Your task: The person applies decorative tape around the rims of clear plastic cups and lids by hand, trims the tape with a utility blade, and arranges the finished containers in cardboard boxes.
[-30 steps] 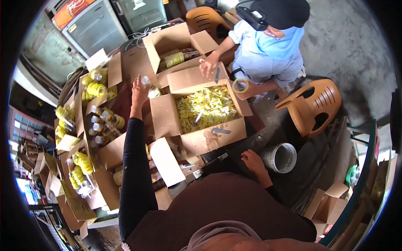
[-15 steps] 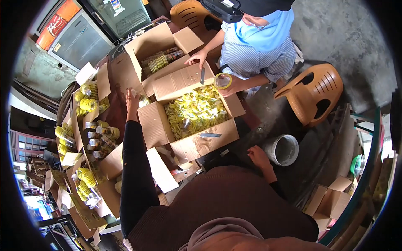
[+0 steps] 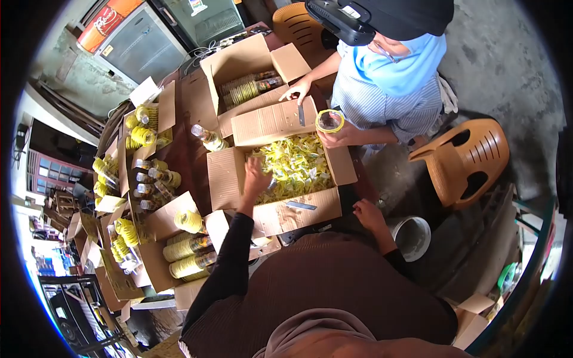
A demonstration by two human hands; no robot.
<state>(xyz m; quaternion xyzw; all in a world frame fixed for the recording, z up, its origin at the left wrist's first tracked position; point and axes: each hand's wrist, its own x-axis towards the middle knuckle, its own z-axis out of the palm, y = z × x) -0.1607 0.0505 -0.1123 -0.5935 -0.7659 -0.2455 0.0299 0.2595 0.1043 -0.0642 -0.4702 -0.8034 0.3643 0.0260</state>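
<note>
My left hand point(image 3: 256, 179) is over the left side of an open cardboard box point(image 3: 224, 179) full of small yellow-and-clear packets point(image 3: 298, 164). Its fingers are slightly blurred and partly turned away; a clear plastic cup point(image 3: 272, 184) lies right beside it among the packets. My right hand point(image 3: 370, 215) hangs by the box's near right corner, fingers loosely curled, with nothing visible in it. A stack of yellow-rimmed clear cups point(image 3: 209, 138) lies on the table left of the box. A grey blade-like strip point(image 3: 301, 205) rests on the near flap.
Across the box a person's hand point(image 3: 337, 137) holds a yellow-rimmed cup point(image 3: 330, 122); the other touches the far flap. Another carton point(image 3: 239, 56) holds stacked cups. More cartons with cup stacks point(image 3: 191, 256) stand left. A white bucket point(image 3: 412, 238) and brown chair point(image 3: 462, 164) are at right.
My left hand has left the cup stack on the table and moved right into the packet box. My right hand has stayed about where it was. The view has shifted slightly.
</note>
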